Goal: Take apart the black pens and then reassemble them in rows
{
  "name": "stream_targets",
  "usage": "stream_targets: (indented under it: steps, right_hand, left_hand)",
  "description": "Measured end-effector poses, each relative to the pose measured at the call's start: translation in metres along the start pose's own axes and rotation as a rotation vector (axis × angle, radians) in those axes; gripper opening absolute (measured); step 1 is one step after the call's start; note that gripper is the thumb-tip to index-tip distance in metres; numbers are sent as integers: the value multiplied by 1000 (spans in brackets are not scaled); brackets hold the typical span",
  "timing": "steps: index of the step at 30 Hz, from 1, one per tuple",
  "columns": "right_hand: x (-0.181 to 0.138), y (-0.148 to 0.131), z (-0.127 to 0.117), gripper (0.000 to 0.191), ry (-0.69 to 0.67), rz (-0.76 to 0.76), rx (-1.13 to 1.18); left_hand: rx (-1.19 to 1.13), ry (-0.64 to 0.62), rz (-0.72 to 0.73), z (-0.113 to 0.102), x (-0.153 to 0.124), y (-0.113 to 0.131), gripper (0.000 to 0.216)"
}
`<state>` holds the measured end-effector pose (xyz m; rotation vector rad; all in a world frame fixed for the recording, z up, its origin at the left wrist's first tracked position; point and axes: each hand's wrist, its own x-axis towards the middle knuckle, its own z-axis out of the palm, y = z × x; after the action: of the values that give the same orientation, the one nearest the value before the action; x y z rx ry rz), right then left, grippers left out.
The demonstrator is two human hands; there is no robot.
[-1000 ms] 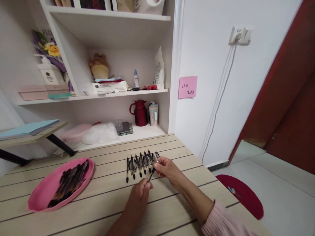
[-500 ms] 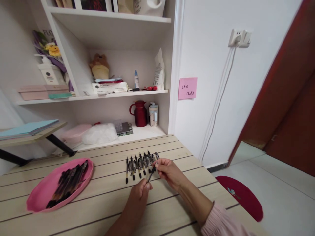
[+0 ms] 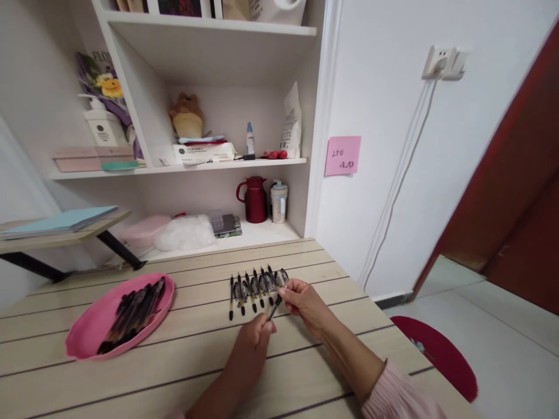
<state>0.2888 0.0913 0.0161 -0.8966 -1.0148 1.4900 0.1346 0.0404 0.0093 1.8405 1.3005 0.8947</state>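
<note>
A slim black pen is held between my two hands above the table. My left hand is closed round its lower end, while my right hand pinches the upper end near the tip; the fingers hide both ends. Just beyond them lies a row of several black pens, side by side with their dark ends toward me. Among these pens are dark, clear-looking caps. To the left, a pink tray holds a pile of more black pens.
The striped wooden table meets a white shelf unit with a red jug, a pale cup and a white plastic bag. A small raised stand is at left. A red stool stands beyond the right edge.
The view has shifted slightly left, so everything appears a little further right. Both hands keep hold of the same pen, almost unmoved relative to the row.
</note>
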Motion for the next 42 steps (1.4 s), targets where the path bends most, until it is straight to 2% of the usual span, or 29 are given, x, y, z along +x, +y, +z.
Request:
stream_targets:
  steps: [4,10,15,20,28,33,35,37,40,42]
  right_hand:
    - [-1,-2,-4,30,-103,20,60]
    - [0,1,-3,30,8,-16,7]
    - [-2,-2,-3,31,-124,17,39]
    - [2,4,-6,29,-30,-2,9]
    - [2,3,-6,27,-81,-10,24]
    - [2,6,-7,27,-6,-31,-27]
    - [3,5,-9,29,-16,-49,-86]
    - [8,0,-13,31,15,-90,-249]
    - [26,-11,-22,31,238,-134,-707]
    - [43,-15,-27,25,345,-130,-882]
  left_hand:
    - [49,0,0,-1,-1,1,25]
    - [61,3,50,0,-1,-1,24]
    - [47,11,55,0,0,-5,25]
    - [56,-1,63,0,0,-6,25]
    - [58,4,84,0,0,-5,25]
    - [5,17,80,0,1,-9,24]
    - [-65,32,57,2,3,-13,23]
    - [-183,49,-19,4,7,-19,21]
    - [-321,76,-129,7,14,-28,21]
    - [-349,88,-142,9,18,-33,23]
